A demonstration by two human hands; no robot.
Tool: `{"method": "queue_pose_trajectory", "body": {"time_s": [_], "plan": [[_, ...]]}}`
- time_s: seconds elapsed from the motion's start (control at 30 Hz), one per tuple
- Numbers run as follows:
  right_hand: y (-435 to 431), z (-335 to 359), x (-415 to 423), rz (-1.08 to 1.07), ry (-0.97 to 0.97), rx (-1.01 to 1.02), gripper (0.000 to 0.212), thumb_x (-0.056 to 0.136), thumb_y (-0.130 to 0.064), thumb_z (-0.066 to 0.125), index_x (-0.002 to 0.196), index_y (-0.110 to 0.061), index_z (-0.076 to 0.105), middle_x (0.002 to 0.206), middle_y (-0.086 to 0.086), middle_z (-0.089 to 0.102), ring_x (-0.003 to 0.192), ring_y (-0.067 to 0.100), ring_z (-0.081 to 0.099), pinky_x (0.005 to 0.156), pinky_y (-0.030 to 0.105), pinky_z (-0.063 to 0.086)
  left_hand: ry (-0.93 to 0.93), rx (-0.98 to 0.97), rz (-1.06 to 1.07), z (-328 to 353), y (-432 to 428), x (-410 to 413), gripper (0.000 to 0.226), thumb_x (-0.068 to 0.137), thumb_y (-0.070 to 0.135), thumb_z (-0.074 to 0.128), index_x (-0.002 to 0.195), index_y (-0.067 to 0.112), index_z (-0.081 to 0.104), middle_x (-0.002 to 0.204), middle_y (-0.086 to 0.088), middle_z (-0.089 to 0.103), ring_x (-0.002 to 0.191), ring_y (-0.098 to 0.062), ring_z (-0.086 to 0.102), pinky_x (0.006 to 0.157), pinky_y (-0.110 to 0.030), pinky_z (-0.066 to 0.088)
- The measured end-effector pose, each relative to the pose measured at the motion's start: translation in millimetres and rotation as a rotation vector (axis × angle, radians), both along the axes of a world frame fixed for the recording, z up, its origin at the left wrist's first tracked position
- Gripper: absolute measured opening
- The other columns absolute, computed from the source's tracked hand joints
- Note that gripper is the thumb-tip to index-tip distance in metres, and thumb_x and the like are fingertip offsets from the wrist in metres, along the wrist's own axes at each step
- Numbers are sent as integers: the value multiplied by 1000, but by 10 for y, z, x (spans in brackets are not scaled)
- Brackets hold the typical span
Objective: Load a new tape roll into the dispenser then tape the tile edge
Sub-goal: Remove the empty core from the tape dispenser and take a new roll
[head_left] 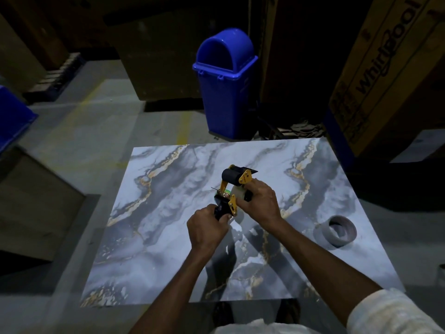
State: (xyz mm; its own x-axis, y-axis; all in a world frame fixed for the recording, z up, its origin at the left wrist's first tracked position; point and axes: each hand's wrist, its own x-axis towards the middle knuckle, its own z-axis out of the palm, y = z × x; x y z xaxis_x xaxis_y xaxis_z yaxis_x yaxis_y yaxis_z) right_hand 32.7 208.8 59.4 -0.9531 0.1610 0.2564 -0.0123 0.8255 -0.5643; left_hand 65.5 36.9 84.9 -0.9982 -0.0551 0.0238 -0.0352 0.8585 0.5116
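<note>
Above the middle of the marble tile (183, 237), the left hand (207, 229) has its grip clenched on the black handle of the yellow tape dispenser (237, 184), while the right hand (261, 203) grasps the clear tape roll (238, 192) seated in its frame. A bare grey core (336, 231) lies near the tile's right edge. To load well, hold the handle steady, press the roll fully onto its hub, then lead the tape end over the roller toward the blade.

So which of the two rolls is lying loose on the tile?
The dark grey ring-shaped roll, resting untouched on the marble-patterned tile by its right edge. The pale tape roll sits inside the hand-held yellow-and-black dispenser.
</note>
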Motion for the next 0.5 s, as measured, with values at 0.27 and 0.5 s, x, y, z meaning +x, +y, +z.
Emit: {"method": "queue_pose_trajectory", "body": {"time_s": [0.27,0.5], "plan": [[-38,-51,47,-158,-35,-136,19,70,-27,78,78,-10,75,74,5,71,71,25,66,64,31,50,-47,-10,-20,-73,-19,12,37,81,51,78,104,23,80,86,-3,79,78,-23,71,56,-22,32],[-9,-51,102,-186,-75,-141,17,78,-22,74,88,-11,80,85,10,78,75,28,70,65,23,38,-92,-38,-29,-157,13,9,39,77,56,78,97,23,80,83,-1,78,77,-23,70,57,-25,41]]}}
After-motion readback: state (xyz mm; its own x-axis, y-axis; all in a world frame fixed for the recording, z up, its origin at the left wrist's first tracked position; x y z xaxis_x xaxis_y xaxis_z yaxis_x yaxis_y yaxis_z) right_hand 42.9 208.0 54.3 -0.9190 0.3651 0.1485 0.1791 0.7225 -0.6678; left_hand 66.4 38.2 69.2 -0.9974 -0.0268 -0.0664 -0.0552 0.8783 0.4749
